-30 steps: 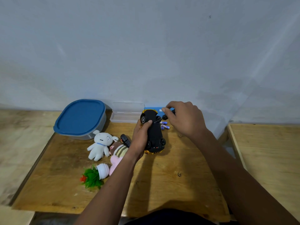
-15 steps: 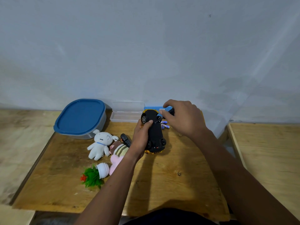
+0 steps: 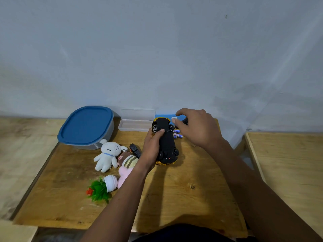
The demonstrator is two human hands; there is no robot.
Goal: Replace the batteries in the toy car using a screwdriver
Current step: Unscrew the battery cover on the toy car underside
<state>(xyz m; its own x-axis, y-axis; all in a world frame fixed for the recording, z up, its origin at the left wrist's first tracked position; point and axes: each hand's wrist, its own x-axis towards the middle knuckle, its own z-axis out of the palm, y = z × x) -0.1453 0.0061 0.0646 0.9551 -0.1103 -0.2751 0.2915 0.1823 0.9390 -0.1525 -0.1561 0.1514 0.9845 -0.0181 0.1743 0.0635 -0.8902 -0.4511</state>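
Note:
A toy car (image 3: 167, 144) with a yellow body lies upside down on the wooden table (image 3: 174, 198), its black underside facing up. My left hand (image 3: 153, 147) grips the car along its left side, thumb on the underside. My right hand (image 3: 195, 128) holds a small black-handled screwdriver (image 3: 176, 126) whose thin tip touches the car's underside near the far wheels. Two or three small blue and white batteries (image 3: 177, 134) lie on the table just right of the car, partly hidden by my right hand.
A blue-lidded container (image 3: 86, 126) stands at the back left. An open clear plastic case (image 3: 137, 121) and a blue box (image 3: 162, 117) sit against the wall. Plush toys (image 3: 108, 156), a black piece (image 3: 134, 149) and a tipped fake plant (image 3: 103, 187) lie left of my arm.
My right hand has turned slightly on the screwdriver, its fingers shifting up and left. The car and my left hand have stayed in place.

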